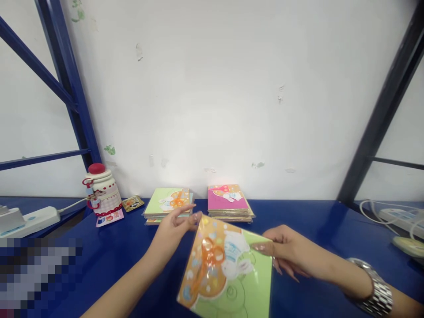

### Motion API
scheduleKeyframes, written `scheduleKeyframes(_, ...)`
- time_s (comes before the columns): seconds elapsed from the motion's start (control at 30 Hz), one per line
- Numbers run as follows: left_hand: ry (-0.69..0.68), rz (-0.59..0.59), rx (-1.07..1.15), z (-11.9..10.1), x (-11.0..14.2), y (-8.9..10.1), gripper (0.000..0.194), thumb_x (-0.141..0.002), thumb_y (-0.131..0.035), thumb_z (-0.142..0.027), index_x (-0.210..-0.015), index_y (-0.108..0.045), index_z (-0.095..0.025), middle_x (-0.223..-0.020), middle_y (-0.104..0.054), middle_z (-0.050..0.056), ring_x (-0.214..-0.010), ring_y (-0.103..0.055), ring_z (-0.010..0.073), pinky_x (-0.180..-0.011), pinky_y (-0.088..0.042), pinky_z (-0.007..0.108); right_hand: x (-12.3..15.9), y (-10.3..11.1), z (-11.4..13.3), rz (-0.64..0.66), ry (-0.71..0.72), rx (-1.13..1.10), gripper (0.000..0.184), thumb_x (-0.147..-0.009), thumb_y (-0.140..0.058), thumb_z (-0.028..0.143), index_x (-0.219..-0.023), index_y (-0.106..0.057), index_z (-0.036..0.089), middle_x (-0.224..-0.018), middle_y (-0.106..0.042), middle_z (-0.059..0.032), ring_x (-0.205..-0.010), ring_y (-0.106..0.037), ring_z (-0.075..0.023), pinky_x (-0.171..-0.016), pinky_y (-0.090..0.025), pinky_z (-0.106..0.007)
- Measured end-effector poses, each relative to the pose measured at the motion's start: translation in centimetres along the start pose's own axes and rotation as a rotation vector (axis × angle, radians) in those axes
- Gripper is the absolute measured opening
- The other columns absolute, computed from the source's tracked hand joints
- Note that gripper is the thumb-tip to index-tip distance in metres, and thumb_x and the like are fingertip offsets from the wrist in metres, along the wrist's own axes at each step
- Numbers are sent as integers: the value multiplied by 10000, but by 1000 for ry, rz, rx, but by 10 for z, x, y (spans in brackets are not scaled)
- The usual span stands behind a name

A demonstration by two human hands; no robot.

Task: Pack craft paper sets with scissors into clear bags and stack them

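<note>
A flat clear-wrapped craft packet is raised and tilted in front of me. It shows an orange pair of scissors, a white rabbit and a light green sheet with a line drawing. My right hand pinches its right edge, thumb on top and fingers behind. At the upper left corner, my left hand has its thumb against the packet, with the index finger stretched out above; its other fingers are partly hidden. Behind the left hand lies a stack of similar green packets. Another stack, topped by a magenta packet, lies to its right.
A white jar-shaped cup with a red lid stands at the left on the blue table. By it lie a pink card and a gold sachet. A power strip is far left; cables lie far right.
</note>
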State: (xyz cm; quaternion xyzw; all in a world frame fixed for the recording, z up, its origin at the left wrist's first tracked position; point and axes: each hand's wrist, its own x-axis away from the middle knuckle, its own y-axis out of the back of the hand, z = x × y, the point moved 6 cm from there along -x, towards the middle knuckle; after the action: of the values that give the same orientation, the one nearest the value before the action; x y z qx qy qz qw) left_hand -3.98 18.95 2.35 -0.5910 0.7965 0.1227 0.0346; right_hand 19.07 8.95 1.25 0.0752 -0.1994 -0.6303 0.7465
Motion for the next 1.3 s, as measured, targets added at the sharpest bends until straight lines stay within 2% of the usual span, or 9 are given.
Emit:
scheduleKeyframes(0.13,-79,-144,-99,8,-14,18,485,-811,-505,-525,-1093,-593,-140,-1134,-663,131,-1045,-625,267,-899,-472,355,-12,39,-13,-205,8,-171,491,-759,-616,548,-480,-553,149,-286,-443,41,-212,-259,-24,-264,-122,-171)
scheduleKeyframes(0.27,-178,-212,-348,15,-21,28,474,-831,-485,-472,-1139,-574,-124,-1243,-574,172,-1148,-546,298,-956,-429,426,-33,74,-23,-375,7,-274,526,-890,-443,535,-556,-545,142,-339,-387,75,-264,-253,-24,-286,-196,-161)
scheduleKeyframes(0.4,-316,-284,-682,17,-25,34,492,-829,-507,-406,-1249,-513,-150,-1474,-291,163,-1361,-242,321,-1106,-168,497,-72,80,-31,-409,-72,-328,259,-916,-517,361,-1009,-591,131,-896,-632,-37,-678,-610,-124,-595,-520,-279)
scheduleKeyframes(0.53,-325,-304,-939,24,-32,41,541,-880,-424,-432,-1295,-468,-86,-1475,-248,239,-1370,-195,367,-1072,-205,548,-103,72,-32,-353,-127,-329,307,-899,-554,306,-1167,-541,159,-1168,-571,-89,-959,-600,-213,-796,-512,-411)
scheduleKeyframes(0.7,-297,-251,-1166,39,-37,42,620,-883,-399,-490,-1333,-423,-64,-1444,-321,246,-1367,-181,394,-1030,-274,574,-112,57,-32,-264,-130,-266,293,-902,-547,314,-1154,-550,166,-1160,-577,-80,-952,-601,-212,-792,-513,-407)
scheduleKeyframes(0.87,-325,-106,-1322,53,-40,36,686,-847,-480,-515,-1356,-395,-64,-1408,-396,215,-1347,-261,369,-1069,-190,578,-103,49,-34,-220,-224,-121,260,-909,-534,319,-1121,-567,171,-1121,-596,-73,-906,-611,-193,-764,-523,-381)
scheduleKeyframes(1.0,-394,-43,-1391,56,-44,37,666,-872,-449,-501,-1374,-367,-71,-1423,-369,216,-1333,-305,357,-1069,-187,578,-89,59,-38,-209,-273,-9,308,-916,-498,418,-963,-610,134,-839,-652,-27,-640,-621,-118,-583,-526,-279)
scheduleKeyframes(1.13,-478,6,-1418,60,-52,40,607,-881,-430,-499,-1379,-380,-156,-1457,-323,166,-1356,-267,320,-1078,-210,542,-76,77,-47,-306,-172,1,619,-880,-356,634,-602,-581,128,-448,-582,-6,-329,-529,-100,-333,-404,-216)
scheduleKeyframes(1.3,-497,22,-1434,69,-62,44,521,-895,-435,-419,-1370,-398,-206,-1448,-341,147,-1337,-318,295,-1072,-223,539,-57,101,-61,-566,70,-117,584,-854,-359,660,-655,-566,152,-386,-566,19,-274,-508,-98,-299,-347,-189)
